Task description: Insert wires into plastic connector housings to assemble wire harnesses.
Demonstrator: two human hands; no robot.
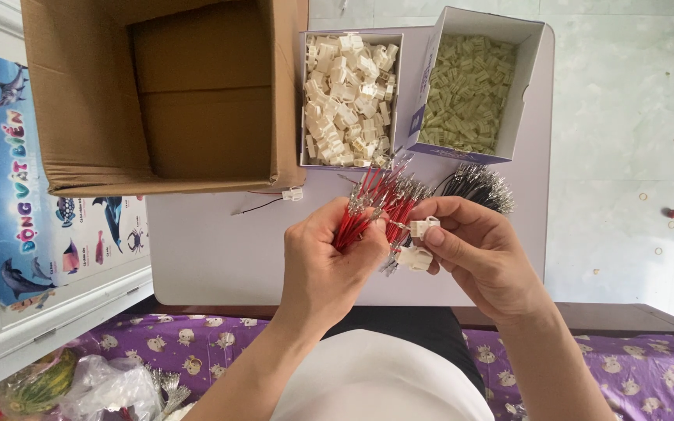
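Over a pale table (pixel 220 257), the left hand (pixel 329 261) grips a floppy bundle of thin red wires (pixel 368 206), best held mid-length, while beside it the right hand (pixel 473 249) pinches a light, rigid white connector (pixel 424 228).

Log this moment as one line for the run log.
left hand: grips red wires | right hand: pinches white connector | second connector below | black wires on table
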